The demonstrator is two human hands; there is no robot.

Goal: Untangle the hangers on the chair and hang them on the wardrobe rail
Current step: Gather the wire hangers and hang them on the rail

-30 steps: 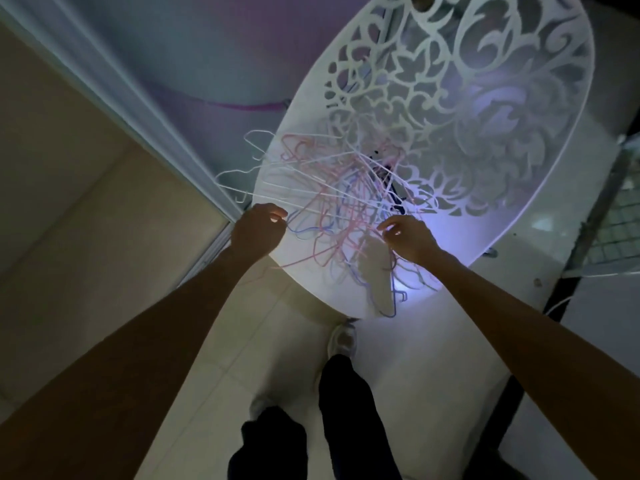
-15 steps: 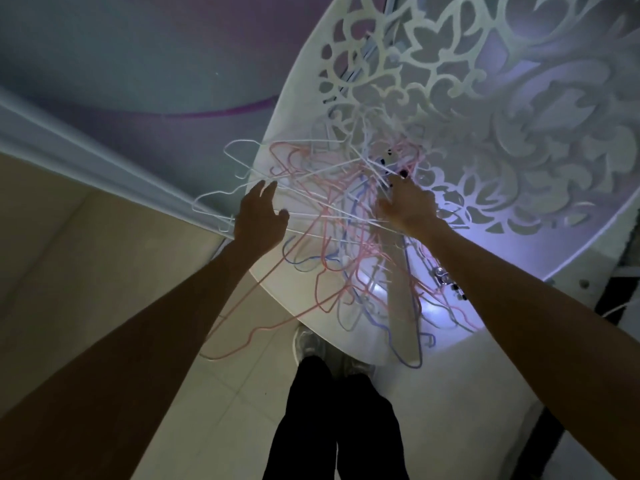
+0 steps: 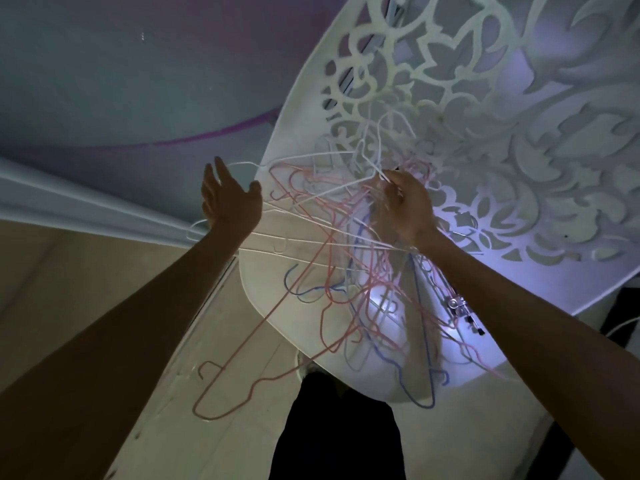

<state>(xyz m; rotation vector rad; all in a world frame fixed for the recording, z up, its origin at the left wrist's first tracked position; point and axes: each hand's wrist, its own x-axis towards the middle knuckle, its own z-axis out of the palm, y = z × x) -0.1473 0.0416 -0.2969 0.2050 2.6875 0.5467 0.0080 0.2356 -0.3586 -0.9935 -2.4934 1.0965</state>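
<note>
R hand (image 3: pixel 408 206) fingers pinch a white hanger (image 3: pixel 372 157) in tangle on chair (image 3: pixel 485 98); L hand (image 3: pixel 230 202) fingers spread, released.

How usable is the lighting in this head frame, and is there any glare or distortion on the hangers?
Head view: dim overall, both forearms nearly silhouetted; a bright bluish-white patch glares on the chair seat, washing out wires of the hanger tangle there; wide-angle bending curves the wall edge; the left hand and right hand read clearly enough, with slight softness.
</note>
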